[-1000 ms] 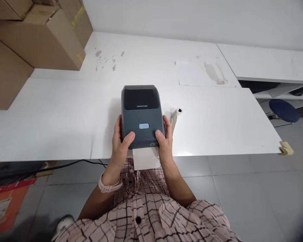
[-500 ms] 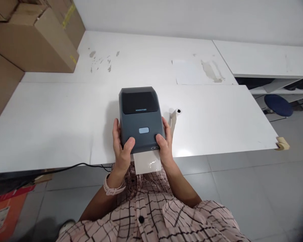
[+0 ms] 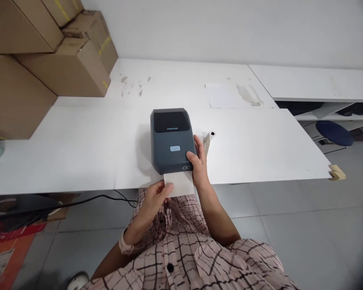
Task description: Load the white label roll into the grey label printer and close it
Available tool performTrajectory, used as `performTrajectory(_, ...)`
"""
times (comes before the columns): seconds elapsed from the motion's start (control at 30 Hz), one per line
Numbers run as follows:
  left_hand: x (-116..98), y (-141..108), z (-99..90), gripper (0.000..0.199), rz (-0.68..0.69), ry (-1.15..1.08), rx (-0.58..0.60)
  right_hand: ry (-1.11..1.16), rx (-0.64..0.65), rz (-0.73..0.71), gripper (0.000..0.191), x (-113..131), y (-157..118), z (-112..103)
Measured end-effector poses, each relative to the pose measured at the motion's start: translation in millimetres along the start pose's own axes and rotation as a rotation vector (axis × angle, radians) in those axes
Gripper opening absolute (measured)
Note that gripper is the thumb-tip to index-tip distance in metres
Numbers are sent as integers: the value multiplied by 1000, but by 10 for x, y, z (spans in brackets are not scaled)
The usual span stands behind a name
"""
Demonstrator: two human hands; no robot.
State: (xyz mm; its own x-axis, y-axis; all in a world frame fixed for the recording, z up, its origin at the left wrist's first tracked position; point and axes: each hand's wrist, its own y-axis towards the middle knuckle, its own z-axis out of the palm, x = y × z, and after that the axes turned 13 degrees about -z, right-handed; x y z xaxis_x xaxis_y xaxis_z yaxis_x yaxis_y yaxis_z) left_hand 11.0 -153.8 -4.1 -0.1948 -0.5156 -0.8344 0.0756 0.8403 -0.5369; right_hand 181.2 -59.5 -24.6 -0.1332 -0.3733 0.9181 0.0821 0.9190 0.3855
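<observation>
A dark blue-grey label printer [image 3: 171, 157] with a black window and a light blue button sits near the table's front edge. Out of its front hangs a blank white label [image 3: 181, 186], reaching past the edge. My left hand [image 3: 157, 195] pinches the label's left side, thumb on top and fingers beneath. Along the printer's right side, my right hand [image 3: 200, 165] grips the front corner, with the thumb on the top face. Just right of that hand stands a small paper roll [image 3: 212, 134], its loose strip trailing toward me.
Cardboard boxes [image 3: 69, 68] are stacked at the back left of the white table [image 3: 260, 149]. A white sheet [image 3: 220, 96] lies farther back. Black cables [image 3: 99, 196] hang below the front edge. A blue stool [image 3: 334, 133] stands at the right.
My left hand has left the printer's left side and moved down to take hold of the label. My right hand stays on the printer. The view has tilted up slightly.
</observation>
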Motion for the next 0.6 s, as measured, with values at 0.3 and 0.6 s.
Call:
performTrajectory(0.3, -131, 18, 133, 56, -5, -81, 55, 81, 7, -20, 71, 265, 189, -47)
performTrajectory(0.6, 2, 168, 58, 51, 201, 290, -123, 80, 143, 160, 101, 520, 364, -68)
